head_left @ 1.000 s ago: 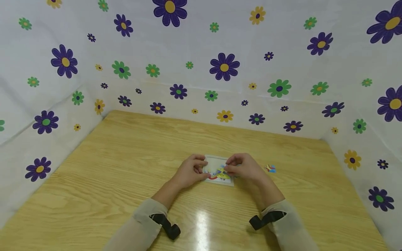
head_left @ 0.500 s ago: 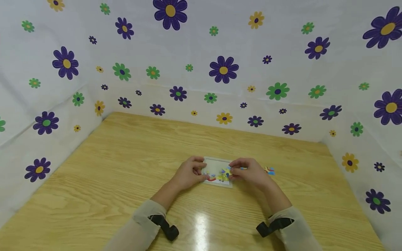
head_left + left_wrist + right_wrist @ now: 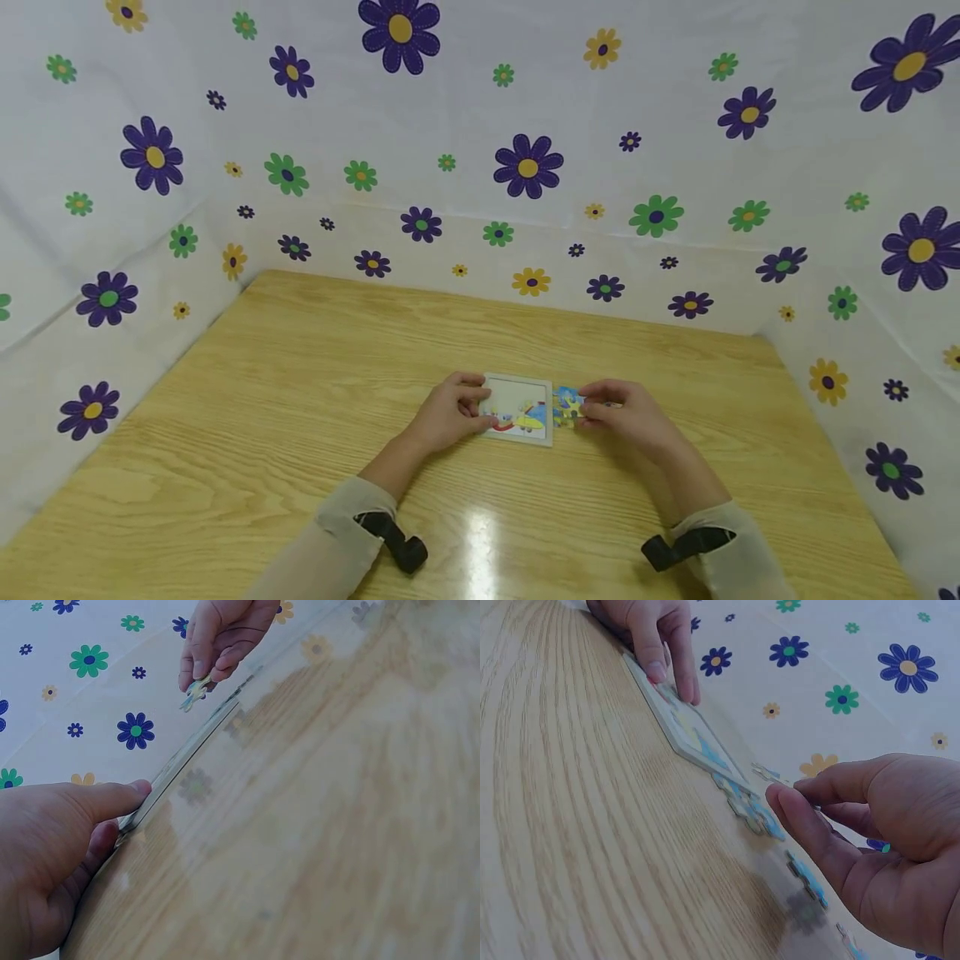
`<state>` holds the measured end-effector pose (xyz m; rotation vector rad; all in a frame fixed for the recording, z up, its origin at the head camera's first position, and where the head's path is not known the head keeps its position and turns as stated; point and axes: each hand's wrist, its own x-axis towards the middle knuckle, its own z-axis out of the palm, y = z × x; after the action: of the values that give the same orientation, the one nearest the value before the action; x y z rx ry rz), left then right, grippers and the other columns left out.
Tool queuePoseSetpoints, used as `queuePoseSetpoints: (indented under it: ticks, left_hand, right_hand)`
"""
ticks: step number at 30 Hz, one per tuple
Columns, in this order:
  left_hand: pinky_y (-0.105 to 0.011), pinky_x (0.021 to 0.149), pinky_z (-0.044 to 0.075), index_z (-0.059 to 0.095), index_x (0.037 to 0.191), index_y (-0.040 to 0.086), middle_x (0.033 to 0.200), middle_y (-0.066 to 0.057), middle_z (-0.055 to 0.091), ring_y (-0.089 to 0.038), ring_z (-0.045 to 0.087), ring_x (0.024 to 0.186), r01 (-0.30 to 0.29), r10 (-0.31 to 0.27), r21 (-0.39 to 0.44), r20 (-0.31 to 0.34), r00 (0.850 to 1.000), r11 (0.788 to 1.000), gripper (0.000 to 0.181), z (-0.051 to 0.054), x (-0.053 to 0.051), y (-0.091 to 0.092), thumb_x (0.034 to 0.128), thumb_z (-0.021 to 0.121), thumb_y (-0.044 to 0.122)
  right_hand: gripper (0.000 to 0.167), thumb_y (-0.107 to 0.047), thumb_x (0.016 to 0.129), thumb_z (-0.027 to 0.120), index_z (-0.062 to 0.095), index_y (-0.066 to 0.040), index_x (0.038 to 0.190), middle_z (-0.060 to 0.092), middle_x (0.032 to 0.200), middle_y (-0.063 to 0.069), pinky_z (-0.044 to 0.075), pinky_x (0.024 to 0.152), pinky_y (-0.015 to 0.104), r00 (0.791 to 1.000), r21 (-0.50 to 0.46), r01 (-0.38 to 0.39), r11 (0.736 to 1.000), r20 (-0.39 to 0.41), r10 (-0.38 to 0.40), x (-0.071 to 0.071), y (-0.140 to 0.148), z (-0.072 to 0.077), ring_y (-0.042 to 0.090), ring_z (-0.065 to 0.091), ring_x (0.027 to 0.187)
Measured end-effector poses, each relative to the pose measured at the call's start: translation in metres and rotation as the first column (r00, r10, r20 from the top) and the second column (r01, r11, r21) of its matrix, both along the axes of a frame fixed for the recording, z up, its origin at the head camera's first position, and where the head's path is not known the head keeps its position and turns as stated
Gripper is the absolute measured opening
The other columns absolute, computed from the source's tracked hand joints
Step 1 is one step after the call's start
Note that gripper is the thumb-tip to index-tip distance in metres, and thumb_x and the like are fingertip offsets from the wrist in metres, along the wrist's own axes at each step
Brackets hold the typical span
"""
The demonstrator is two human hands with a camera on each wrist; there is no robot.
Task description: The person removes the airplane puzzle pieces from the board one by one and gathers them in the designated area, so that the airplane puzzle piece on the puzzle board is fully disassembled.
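A shallow puzzle tray [image 3: 517, 382] with a pale rim lies on the table, with joined jigsaw pieces [image 3: 525, 419] along its near part. My left hand [image 3: 452, 412] holds the tray's left edge, the thumb on the near side and the fingers farther back. Just right of the tray, my right hand [image 3: 626, 414] pinches a jigsaw piece [image 3: 766, 773] between thumb and index fingertip, raised above the table. Beneath it lie loose blue and yellow pieces [image 3: 744, 806], close beside the tray's right rim.
More loose pieces, including a blue-edged piece [image 3: 807, 879], lie farther right, partly hidden by my right hand in the head view. A flowered cloth [image 3: 480, 192] stands around the back and sides of the wooden table [image 3: 360, 358].
My right hand has moved right, from over the tray to beside it, with the jigsaw piece still pinched. The left hand keeps its hold on the tray.
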<state>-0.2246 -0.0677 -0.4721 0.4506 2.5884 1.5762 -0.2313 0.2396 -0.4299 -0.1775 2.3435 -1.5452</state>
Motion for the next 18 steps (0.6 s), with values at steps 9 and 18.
queuePoseSetpoints:
  ticks: [9,18]
  left_hand:
    - [-0.017,0.072,0.049,0.069,0.124,-0.001,0.142,-0.011,0.054,-0.01,0.056,0.083,0.006,-0.006,-0.029,-0.022,1.0,1.0,0.047,-0.001,-0.001,0.0,0.0838,0.083,0.018]
    - [-0.017,0.072,0.049,0.068,0.125,-0.001,0.142,-0.011,0.053,-0.009,0.057,0.083,0.006,-0.007,-0.042,-0.023,1.0,0.999,0.047,-0.001,0.0,0.0,0.0842,0.082,0.018]
  right_hand:
    - [0.035,-0.005,0.098,0.061,0.055,0.013,0.128,0.062,0.107,0.018,0.059,0.08,0.026,0.993,-0.073,0.111,0.991,-0.029,-0.113,0.008,0.011,-0.006,0.011,0.071,0.084]
    - [0.037,-0.007,0.096,0.066,0.056,0.015,0.124,0.068,0.098,0.005,0.06,0.077,0.025,0.981,-0.11,0.188,0.976,-0.022,-0.192,0.014,0.02,-0.019,0.008,0.071,0.081]
